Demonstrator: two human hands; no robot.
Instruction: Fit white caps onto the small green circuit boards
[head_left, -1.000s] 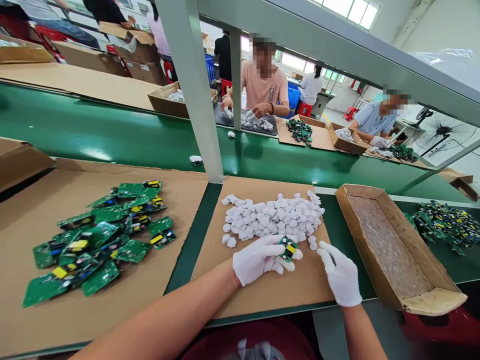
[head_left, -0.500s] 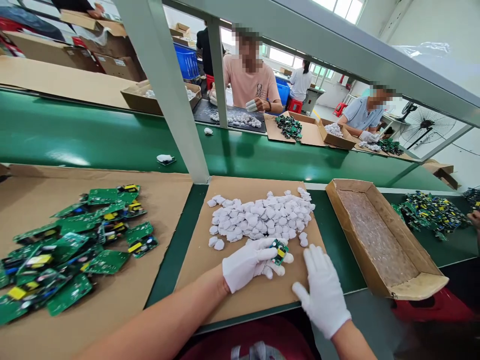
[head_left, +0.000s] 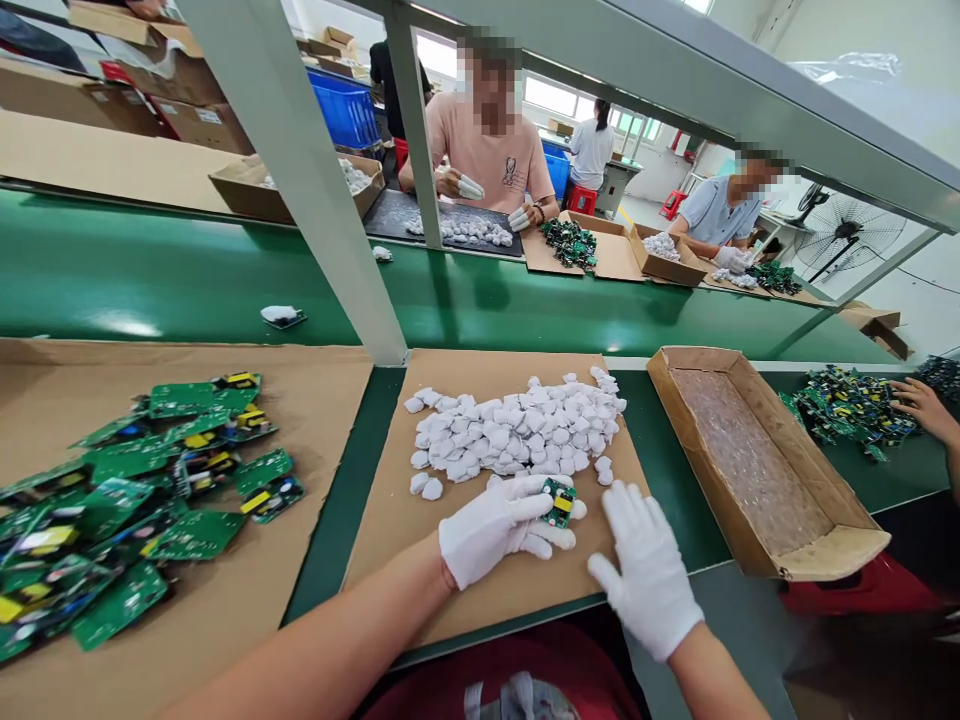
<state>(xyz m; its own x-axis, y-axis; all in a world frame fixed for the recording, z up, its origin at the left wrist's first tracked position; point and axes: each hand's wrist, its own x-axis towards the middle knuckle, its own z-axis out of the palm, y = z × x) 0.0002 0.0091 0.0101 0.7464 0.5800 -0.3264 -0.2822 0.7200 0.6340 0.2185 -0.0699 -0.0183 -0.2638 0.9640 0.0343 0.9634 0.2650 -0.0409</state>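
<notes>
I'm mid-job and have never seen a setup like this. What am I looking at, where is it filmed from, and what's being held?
There is no machine: these are a person's own two hands in white gloves, seen from a camera on their head, looking forward and down. The left hand holds a small circuit board with a yellow part on it. The right hand is open, with nothing in its grasp. Beyond them, a pile of white pieces lies on a cardboard sheet. To the left are loose green boards; to the right, a long cardboard box and another heap of boards. The bare hand at that heap is someone else's.
</notes>
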